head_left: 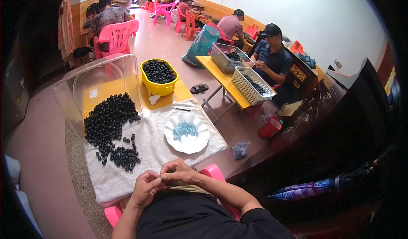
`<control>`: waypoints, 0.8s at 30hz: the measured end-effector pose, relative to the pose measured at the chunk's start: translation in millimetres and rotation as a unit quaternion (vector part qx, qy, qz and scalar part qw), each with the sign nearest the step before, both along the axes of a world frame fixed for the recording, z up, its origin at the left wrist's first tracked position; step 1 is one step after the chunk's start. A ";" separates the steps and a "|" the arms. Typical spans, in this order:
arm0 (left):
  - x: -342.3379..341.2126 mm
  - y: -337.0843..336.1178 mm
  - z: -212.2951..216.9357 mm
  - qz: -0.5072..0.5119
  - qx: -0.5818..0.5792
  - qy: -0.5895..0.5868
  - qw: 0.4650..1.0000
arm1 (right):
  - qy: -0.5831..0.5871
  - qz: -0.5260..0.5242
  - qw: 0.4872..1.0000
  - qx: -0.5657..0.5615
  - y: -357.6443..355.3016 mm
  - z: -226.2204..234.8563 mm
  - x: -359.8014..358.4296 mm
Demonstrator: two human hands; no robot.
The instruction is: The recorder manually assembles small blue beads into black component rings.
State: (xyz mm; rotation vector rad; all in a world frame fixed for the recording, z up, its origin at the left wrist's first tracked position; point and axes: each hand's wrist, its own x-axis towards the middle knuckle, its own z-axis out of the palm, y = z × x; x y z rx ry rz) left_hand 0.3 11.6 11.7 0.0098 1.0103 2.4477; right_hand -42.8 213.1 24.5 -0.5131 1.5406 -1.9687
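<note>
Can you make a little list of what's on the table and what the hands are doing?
left hand: fingertips pinched together against the right hand, whatever is between them is too small to tell
right hand: pinched against the left hand
nearest pile: black rings on a white cloth
white plate: holds small pale blue rings
clear tub: tipped, black rings spilling out
yellow basket: full of black rings

Both hands, left hand [145, 187] and right hand [178, 172], meet fingertip to fingertip below black rings [108, 120] spilled on a white towel [153, 147].

bare towel [153, 147] between black rings [123, 157] and white plate [187, 133]; tipped clear bin [95, 86] blocks far left
</note>
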 end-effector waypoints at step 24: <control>-9.0 -7.1 -4.4 0.053 0.005 -0.010 0.999 | 0.453 -0.194 0.856 0.160 -26.9 -3.4 15.1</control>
